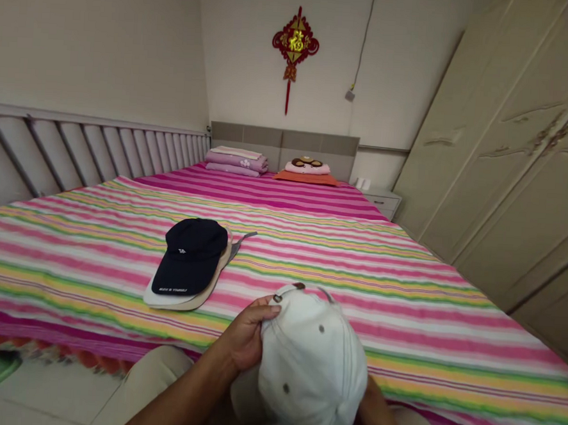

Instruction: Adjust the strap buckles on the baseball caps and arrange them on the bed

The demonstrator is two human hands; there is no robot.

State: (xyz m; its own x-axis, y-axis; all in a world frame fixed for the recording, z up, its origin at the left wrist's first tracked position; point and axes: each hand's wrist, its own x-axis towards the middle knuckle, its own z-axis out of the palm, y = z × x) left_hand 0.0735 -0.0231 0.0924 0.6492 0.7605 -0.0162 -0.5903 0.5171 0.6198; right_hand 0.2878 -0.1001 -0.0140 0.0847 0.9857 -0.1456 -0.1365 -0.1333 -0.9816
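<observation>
Close in front of me is a white baseball cap (314,362), its rounded crown turned upward and its strap opening facing away. My left hand (250,332) grips the cap's edge near the strap, thumb on top of the fabric. Behind the cap, at its lower right, my right hand is hidden; only the forearm (381,414) shows. Farther left, a dark navy cap (192,252) with white lettering on its brim lies on the bed. It is stacked on lighter caps, whose pale brim (204,300) sticks out below it.
The bed carries a striped sheet (431,324). Folded purple bedding (234,161) and a pink folded item (308,168) rest by the headboard (317,147). A railing (100,150) runs along the left; a wardrobe (503,162) and a nightstand (383,202) stand on the right.
</observation>
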